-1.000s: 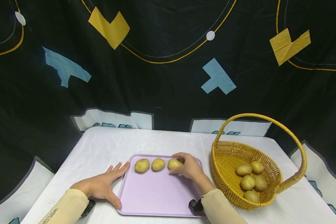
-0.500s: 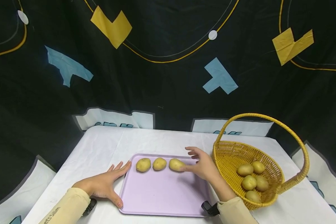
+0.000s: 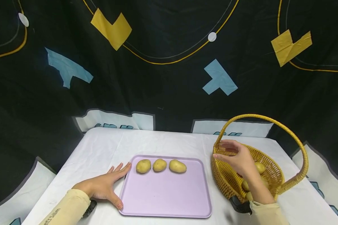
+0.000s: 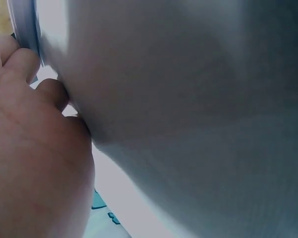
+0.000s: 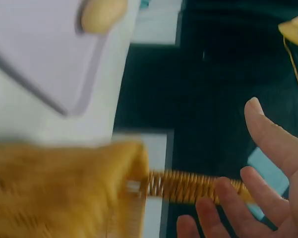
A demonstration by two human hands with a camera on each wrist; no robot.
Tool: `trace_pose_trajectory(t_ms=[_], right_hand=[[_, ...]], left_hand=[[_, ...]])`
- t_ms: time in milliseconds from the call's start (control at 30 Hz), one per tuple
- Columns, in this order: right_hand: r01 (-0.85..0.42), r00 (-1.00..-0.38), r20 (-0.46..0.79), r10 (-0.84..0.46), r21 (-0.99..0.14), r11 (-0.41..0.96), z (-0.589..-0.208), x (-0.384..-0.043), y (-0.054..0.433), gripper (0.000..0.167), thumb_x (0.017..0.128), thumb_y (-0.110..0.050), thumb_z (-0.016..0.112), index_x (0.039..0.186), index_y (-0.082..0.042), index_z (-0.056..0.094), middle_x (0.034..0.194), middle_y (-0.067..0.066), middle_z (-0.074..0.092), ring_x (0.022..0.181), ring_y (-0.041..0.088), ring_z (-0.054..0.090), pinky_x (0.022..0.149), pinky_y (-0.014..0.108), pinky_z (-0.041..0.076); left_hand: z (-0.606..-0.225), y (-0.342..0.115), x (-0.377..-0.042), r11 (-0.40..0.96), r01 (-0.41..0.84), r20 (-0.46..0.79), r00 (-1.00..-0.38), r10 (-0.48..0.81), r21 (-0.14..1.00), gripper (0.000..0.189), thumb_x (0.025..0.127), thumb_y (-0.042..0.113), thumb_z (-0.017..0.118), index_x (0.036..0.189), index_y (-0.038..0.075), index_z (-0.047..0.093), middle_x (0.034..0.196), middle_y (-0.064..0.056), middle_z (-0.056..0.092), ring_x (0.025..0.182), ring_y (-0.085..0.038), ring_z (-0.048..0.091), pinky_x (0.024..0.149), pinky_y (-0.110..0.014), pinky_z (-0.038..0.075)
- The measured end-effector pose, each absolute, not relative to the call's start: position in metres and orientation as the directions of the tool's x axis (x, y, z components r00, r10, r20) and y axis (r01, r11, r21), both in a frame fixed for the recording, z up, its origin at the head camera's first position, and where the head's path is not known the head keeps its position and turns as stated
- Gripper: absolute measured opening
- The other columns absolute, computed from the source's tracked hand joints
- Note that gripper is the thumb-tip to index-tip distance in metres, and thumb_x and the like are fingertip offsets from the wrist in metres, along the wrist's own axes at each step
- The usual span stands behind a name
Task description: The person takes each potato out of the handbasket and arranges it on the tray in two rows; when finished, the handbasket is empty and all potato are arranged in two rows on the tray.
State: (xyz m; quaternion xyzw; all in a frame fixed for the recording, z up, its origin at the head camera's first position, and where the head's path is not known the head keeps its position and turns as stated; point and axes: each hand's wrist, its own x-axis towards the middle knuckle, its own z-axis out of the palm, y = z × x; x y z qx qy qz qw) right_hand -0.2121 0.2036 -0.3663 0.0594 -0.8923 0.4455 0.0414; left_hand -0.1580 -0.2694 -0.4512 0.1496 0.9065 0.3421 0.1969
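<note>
Three potatoes lie in a row along the far side of a lilac tray (image 3: pixel 166 193): a left potato (image 3: pixel 143 166), a middle potato (image 3: pixel 159 165) and a right potato (image 3: pixel 177 166). My left hand (image 3: pixel 105 184) rests at the tray's left edge, fingers and thumb spread straight against the rim. Over the yellow wicker basket (image 3: pixel 222 178) hovers my right hand (image 3: pixel 239 159), thumb and fingers apart, nothing between them. Beneath its forearm more potatoes (image 3: pixel 259 167) sit in the basket, partly hidden. The right wrist view shows the loosely bent fingers (image 5: pixel 228 198) near the basket handle (image 5: pixel 188 186).
The basket's tall arched handle (image 3: pixel 295 137) rises over its right side. A white cloth covers the table (image 3: pixel 163 142). Behind it hangs a black curtain (image 3: pixel 157 90) with yellow and blue patches.
My right hand has let go of the right potato, leaving it on the tray, and has moved right to above the basket. My left hand has stayed at the tray's edge.
</note>
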Motion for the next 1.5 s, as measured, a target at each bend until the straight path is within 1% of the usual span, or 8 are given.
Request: trace_pose_trajectory(t_ms=[233,467,800,1000,1133,1300,1400,1500], right_hand=[[0.038,-0.999,-0.018,0.040,-0.805,0.591,-0.365,-0.227,0.238,0.086,0.080,-0.050,0.083,0.145,-0.005,0.051,0.142,0.024,0.052,0.130,0.040,0.048,0.105,0.054,0.042],[0.174,-0.985,-0.136,0.109,-0.808,0.562,-0.372,-0.240,0.258,0.102,0.075,-0.060,0.082,0.150,-0.003,0.043,0.148,0.028,0.043,0.133,0.043,0.043,0.107,0.056,0.040],[0.297,-0.954,-0.261,0.146,-0.760,0.578,-0.382,-0.253,0.267,0.104,0.078,-0.053,0.083,0.151,0.002,0.035,0.151,0.033,0.032,0.133,0.046,0.037,0.112,0.059,0.031],[0.320,-0.939,-0.317,0.134,-0.665,0.675,-0.385,-0.256,0.272,0.111,0.075,-0.058,0.083,0.150,0.005,0.032,0.147,0.039,0.031,0.130,0.050,0.036,0.112,0.062,0.028],[0.338,-0.924,-0.361,0.124,-0.623,0.705,-0.387,-0.256,0.274,0.112,0.072,-0.056,0.086,0.150,0.005,0.032,0.145,0.041,0.028,0.128,0.051,0.033,0.112,0.064,0.025],[0.338,-0.912,-0.404,0.075,-0.632,0.698,-0.394,-0.258,0.273,0.103,0.075,-0.042,0.089,0.147,0.008,0.034,0.143,0.040,0.029,0.124,0.048,0.037,0.110,0.063,0.029],[0.309,-0.914,-0.403,0.042,-0.626,0.716,-0.400,-0.260,0.269,0.095,0.076,-0.035,0.089,0.144,0.009,0.039,0.136,0.038,0.038,0.117,0.044,0.044,0.105,0.059,0.038],[0.294,-0.915,-0.404,0.019,-0.632,0.717,-0.406,-0.262,0.265,0.090,0.074,-0.030,0.091,0.140,0.007,0.043,0.126,0.032,0.048,0.106,0.037,0.053,0.095,0.051,0.048]], left_hand=[[-0.453,-0.269,-0.158,0.718,0.145,-0.246,-0.878,0.411,0.681,0.144,0.048,0.041,0.100,0.163,0.015,0.017,0.164,-0.029,0.005,0.143,-0.060,-0.006,0.108,-0.076,0.001],[-0.452,-0.269,-0.159,0.722,0.150,-0.245,-0.878,0.411,0.675,0.145,0.048,0.042,0.099,0.163,0.015,0.016,0.164,-0.029,0.005,0.143,-0.060,-0.006,0.107,-0.077,0.001],[-0.451,-0.270,-0.158,0.723,0.139,-0.253,-0.879,0.405,0.676,0.145,0.048,0.043,0.099,0.163,0.016,0.016,0.164,-0.028,0.005,0.143,-0.059,-0.006,0.108,-0.076,0.001],[-0.451,-0.270,-0.159,0.723,0.135,-0.258,-0.877,0.406,0.677,0.144,0.048,0.043,0.099,0.163,0.016,0.016,0.164,-0.028,0.004,0.144,-0.058,-0.007,0.108,-0.076,0.001],[-0.452,-0.268,-0.159,0.723,0.133,-0.261,-0.876,0.406,0.678,0.144,0.048,0.042,0.100,0.163,0.016,0.016,0.164,-0.028,0.004,0.144,-0.059,-0.007,0.108,-0.076,0.001],[-0.451,-0.268,-0.159,0.722,0.137,-0.256,-0.877,0.407,0.678,0.144,0.048,0.042,0.099,0.163,0.017,0.016,0.164,-0.027,0.005,0.144,-0.059,-0.006,0.108,-0.077,0.001],[-0.450,-0.268,-0.158,0.717,0.142,-0.250,-0.876,0.412,0.683,0.144,0.048,0.042,0.099,0.163,0.016,0.016,0.164,-0.028,0.004,0.143,-0.060,-0.006,0.107,-0.077,0.001],[-0.450,-0.268,-0.158,0.714,0.143,-0.248,-0.876,0.413,0.685,0.144,0.048,0.042,0.099,0.163,0.015,0.016,0.164,-0.029,0.004,0.143,-0.060,-0.007,0.107,-0.077,0.000]])
